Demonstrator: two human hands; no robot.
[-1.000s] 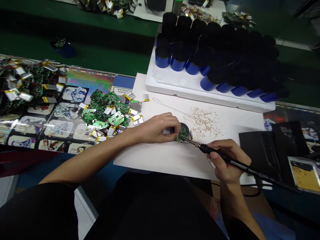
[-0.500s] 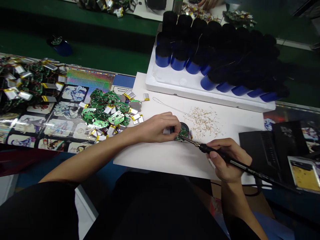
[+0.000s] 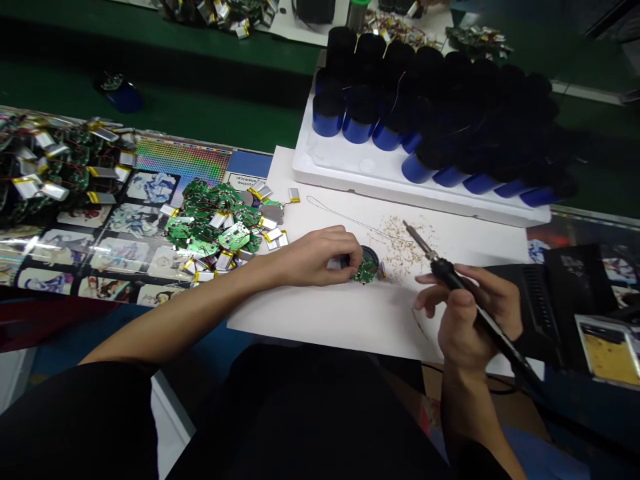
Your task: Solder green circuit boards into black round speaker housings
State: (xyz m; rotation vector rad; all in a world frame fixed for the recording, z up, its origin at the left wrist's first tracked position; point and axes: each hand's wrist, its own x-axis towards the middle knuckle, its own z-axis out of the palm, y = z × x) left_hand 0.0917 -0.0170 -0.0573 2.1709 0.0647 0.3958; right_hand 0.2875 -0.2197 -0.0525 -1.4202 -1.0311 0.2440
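Note:
My left hand [image 3: 333,257] is closed at the left edge of a small green circuit board [image 3: 367,268], which lies against a round black housing [image 3: 371,253]. The fingers hide part of both, and what exactly they pinch is partly covered. In my right hand [image 3: 473,310] is a soldering iron [image 3: 440,267], held like a pen, its metal tip pointing up and left, clear of the board. A thin wire [image 3: 419,321] hangs below the fingers of that hand. Left of my left hand lies a pile of green circuit boards with silver battery cells [image 3: 215,223].
Behind the white work sheet [image 3: 320,313] stands a white foam tray [image 3: 350,167] of blue cylinders with black tops. Small tan bits [image 3: 400,243] and a thin wire loop [image 3: 340,215] lie on the sheet. At right are a black box [image 3: 565,300] and a yellow sponge tray [image 3: 607,353].
My right hand has lifted the soldering iron off the board and swung its tip up and to the right. My left hand stays at the board.

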